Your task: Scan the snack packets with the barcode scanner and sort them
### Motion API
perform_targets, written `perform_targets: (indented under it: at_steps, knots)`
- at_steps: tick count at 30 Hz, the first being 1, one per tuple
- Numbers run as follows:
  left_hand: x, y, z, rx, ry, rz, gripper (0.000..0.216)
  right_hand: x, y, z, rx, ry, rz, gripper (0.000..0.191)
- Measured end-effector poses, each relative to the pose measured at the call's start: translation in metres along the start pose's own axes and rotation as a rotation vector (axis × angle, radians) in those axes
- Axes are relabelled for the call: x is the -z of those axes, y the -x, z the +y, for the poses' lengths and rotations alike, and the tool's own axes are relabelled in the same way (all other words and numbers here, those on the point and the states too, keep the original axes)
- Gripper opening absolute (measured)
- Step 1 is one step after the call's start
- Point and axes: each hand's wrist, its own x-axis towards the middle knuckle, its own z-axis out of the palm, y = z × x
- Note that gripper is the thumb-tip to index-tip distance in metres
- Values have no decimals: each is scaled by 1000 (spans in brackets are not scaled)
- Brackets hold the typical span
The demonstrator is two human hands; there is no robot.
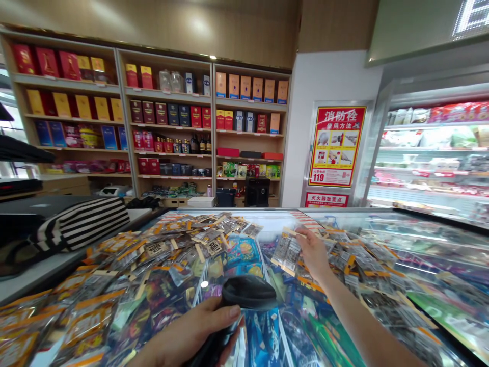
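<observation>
Head view: the left hand [198, 331] grips a black plastic handheld scanner [248, 293]. The right hand [315, 252] pinches a clear, orange-edged snack packet [286, 251] above the glass-topped freezer [439, 239].

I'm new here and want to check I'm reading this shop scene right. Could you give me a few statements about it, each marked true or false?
1. The left hand grips a black scanner. True.
2. The right hand is empty. False: it holds a clear snack packet by its edge.
3. Loose packets lie piled on the freezer's glass lid. True.
4. The wall poster is blue. False: it is red with yellow panels.
5. The striped bag lies to the person's right. False: it lies on the counter to the left.
</observation>
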Motion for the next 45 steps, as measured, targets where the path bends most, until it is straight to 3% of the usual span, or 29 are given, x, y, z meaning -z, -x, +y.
perform_targets:
  at_steps: [9,15,20,39,45]
  knots:
    - [-6,0,2,72,-7,20,35,-5,2,3,9,-5,-30,25]
    - [-7,-3,0,24,25,64,32,-6,5,0,-3,-6,-28,24]
    - [-3,-4,-2,62,39,5,31,-5,7,-3,-1,25,-18,24]
    - [-7,-2,2,27,-32,7,31,-6,5,1,-10,20,-7,23]
    - [-7,-3,4,29,-43,54,31,-4,3,2,-11,34,13,25]
